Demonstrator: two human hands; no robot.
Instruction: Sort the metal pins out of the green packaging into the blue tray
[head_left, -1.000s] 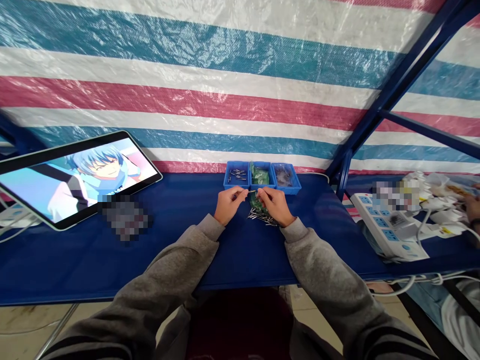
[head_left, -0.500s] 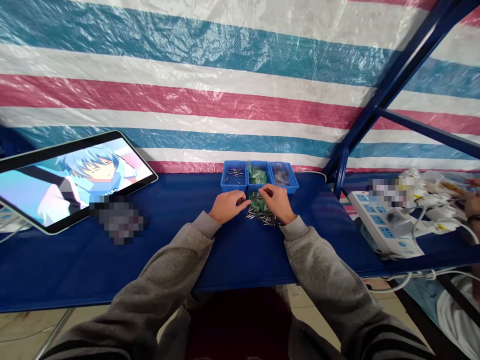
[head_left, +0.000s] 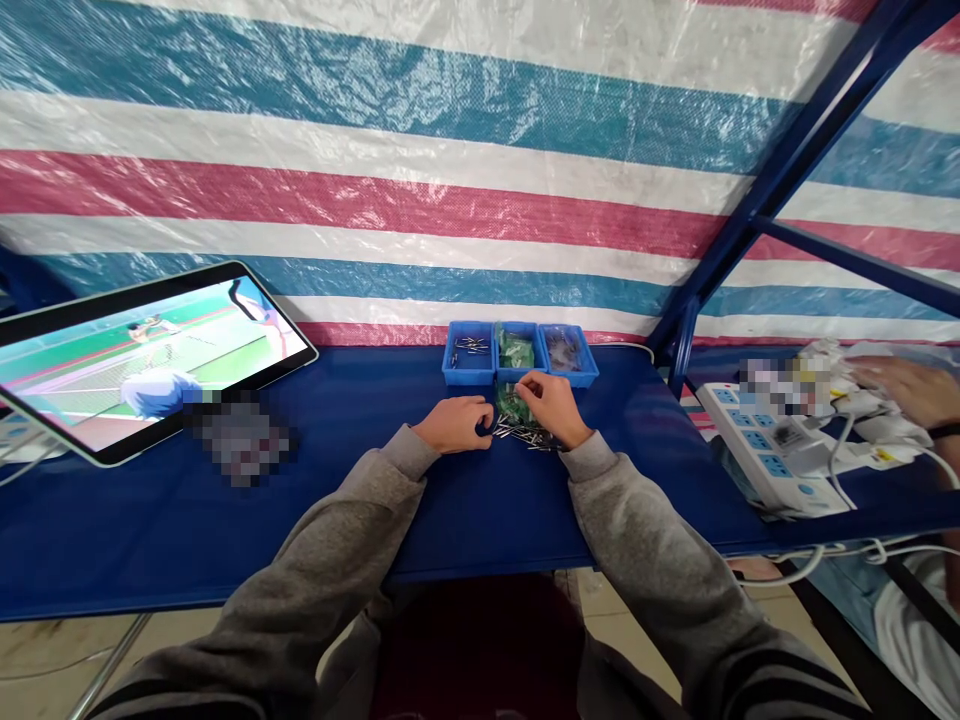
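My left hand is curled with thumb and fingers close together, at the left edge of a loose pile of thin metal pins. What it holds, if anything, is too small to see. My right hand makes a pinch above the pile's right side, beside some green material; its fingertips hide whatever is between them. Just behind the hands stand three blue bins in a row. The left bin has several metal pins, the middle one a green bag, and the right bin small greyish pieces in clear plastic.
On the blue table, a tablet playing a video leans at the left, near a blurred-out object. A white power strip with plugs and cables lies right, past a blue metal frame. Another person's hand is there.
My left hand has drawn slightly toward me and away from my right hand, its fingers curling in. My right hand barely moved. The other person's hand has reached further in at the right.
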